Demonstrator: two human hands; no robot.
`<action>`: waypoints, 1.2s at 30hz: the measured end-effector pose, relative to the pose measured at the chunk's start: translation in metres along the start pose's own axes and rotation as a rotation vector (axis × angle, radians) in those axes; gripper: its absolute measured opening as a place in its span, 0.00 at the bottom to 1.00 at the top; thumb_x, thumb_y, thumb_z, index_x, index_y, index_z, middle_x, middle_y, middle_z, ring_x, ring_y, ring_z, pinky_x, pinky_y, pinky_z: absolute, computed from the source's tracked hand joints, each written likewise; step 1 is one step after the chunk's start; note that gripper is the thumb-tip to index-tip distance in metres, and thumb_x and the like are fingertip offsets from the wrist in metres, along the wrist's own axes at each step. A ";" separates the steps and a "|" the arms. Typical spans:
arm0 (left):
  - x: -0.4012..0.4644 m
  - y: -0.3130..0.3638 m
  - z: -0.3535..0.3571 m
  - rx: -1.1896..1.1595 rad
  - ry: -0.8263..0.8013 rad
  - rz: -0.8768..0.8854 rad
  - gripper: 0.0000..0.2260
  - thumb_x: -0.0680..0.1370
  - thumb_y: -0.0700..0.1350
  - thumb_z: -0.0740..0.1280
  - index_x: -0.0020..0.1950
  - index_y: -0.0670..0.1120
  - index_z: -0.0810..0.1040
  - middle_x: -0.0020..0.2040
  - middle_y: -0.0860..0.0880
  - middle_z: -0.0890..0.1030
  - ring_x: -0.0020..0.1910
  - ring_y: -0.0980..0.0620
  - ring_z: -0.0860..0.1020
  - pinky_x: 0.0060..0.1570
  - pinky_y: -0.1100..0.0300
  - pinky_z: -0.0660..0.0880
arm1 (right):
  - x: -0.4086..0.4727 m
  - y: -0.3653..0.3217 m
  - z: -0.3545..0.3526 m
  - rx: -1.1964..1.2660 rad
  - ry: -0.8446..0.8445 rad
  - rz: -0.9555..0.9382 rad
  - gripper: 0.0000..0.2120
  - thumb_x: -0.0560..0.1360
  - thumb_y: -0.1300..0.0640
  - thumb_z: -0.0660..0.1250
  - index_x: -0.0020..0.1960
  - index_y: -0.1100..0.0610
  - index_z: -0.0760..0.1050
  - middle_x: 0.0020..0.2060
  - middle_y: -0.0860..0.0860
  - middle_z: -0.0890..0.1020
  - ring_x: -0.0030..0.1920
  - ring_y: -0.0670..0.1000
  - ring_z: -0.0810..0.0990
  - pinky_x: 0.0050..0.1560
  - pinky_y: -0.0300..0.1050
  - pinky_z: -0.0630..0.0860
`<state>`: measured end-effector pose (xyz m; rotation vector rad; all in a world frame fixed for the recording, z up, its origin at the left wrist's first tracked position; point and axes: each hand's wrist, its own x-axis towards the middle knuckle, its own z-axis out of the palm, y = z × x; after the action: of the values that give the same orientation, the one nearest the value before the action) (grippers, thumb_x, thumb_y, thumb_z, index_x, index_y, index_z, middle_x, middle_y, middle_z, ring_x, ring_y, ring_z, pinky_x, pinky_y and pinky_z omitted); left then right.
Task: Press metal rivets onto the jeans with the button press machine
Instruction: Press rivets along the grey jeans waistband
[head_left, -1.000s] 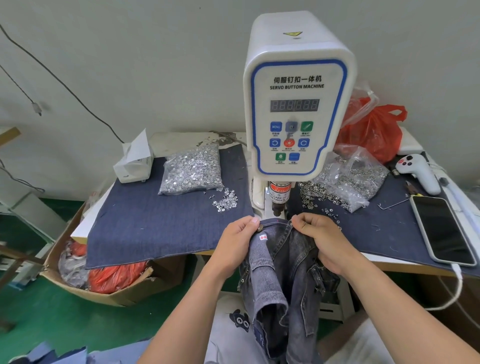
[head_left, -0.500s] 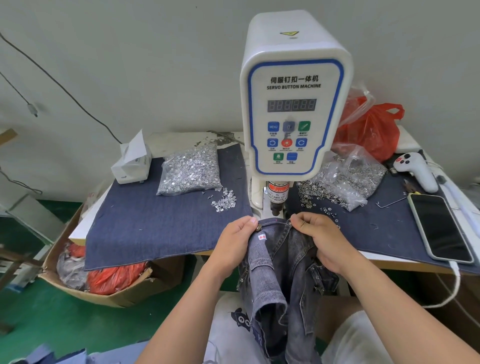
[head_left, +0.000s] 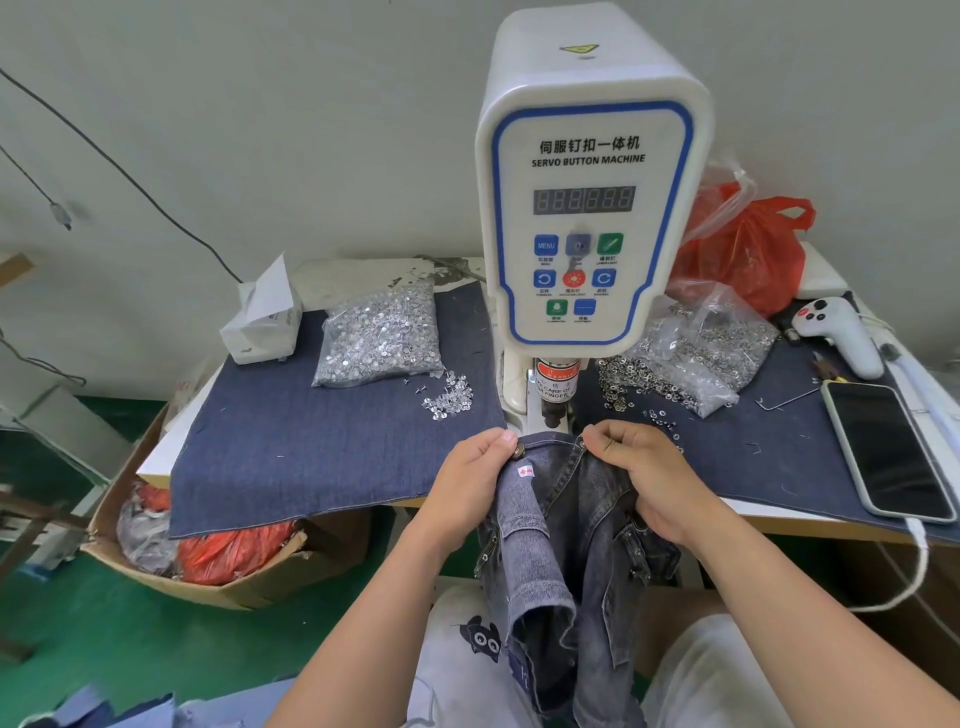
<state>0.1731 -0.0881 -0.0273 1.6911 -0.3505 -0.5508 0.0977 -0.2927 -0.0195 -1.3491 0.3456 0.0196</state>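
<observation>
Between the earlier frames and this one the work barely shifts: both hands keep the same hold on the jeans (head_left: 566, 525), and the waistband edge stays spread just in front of the press post. This suggests the positioning step is nearly done and the pressing stroke is not yet triggered.

Left side of the table (head_left: 363, 280): a tissue box (head_left: 262, 322), a clear bag of silver rivet tacks (head_left: 382, 340) and a small loose heap of tacks (head_left: 451, 397) lie on the denim cloth (head_left: 311, 457), all unmoved.

The left hand (head_left: 467, 483) grips the waistband with curled fingers, thumb tip beside a fitted metal button (head_left: 516, 453). Its pose matches the earlier frames.

Centre: the button press machine (head_left: 587, 197) stands upright; its punch (head_left: 551, 413) hangs just above the far edge of the waistband. Whether a rivet sits on the lower die cannot be told, as the cloth covers it.

The right hand (head_left: 644, 478) pinches the waistband between thumb and curled fingers, close to a small rivet (head_left: 582, 445) at the seam. It too holds as before.

Right side: a bag of ring-shaped rivet caps (head_left: 696, 358), a red plastic bag (head_left: 748, 254), a white handheld controller (head_left: 841, 338) and a phone (head_left: 883, 452) remain in place.

The only clear difference from the earlier frames is a slight change of the camera's viewpoint.
</observation>
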 end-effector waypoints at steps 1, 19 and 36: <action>0.000 0.000 0.000 0.004 0.002 -0.001 0.26 0.81 0.59 0.62 0.48 0.34 0.74 0.44 0.44 0.80 0.45 0.48 0.75 0.52 0.48 0.73 | 0.000 0.000 0.000 0.000 0.002 0.000 0.10 0.79 0.53 0.70 0.41 0.56 0.82 0.41 0.57 0.83 0.45 0.55 0.81 0.52 0.50 0.75; -0.006 0.002 0.003 -0.059 -0.016 -0.011 0.28 0.82 0.62 0.62 0.52 0.34 0.77 0.47 0.37 0.83 0.47 0.46 0.77 0.55 0.41 0.76 | -0.003 -0.002 0.000 0.004 -0.026 -0.009 0.11 0.81 0.57 0.68 0.40 0.56 0.80 0.38 0.55 0.82 0.39 0.51 0.81 0.42 0.43 0.77; -0.047 0.018 -0.002 0.168 -0.257 0.087 0.10 0.88 0.49 0.61 0.56 0.47 0.81 0.53 0.45 0.84 0.52 0.53 0.81 0.57 0.53 0.77 | -0.029 -0.033 -0.009 -0.477 -0.379 -0.132 0.11 0.80 0.49 0.68 0.50 0.57 0.82 0.42 0.49 0.81 0.44 0.46 0.76 0.48 0.43 0.71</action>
<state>0.1356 -0.0656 -0.0021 1.7591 -0.6678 -0.6914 0.0750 -0.3031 0.0177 -1.7978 -0.0780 0.2583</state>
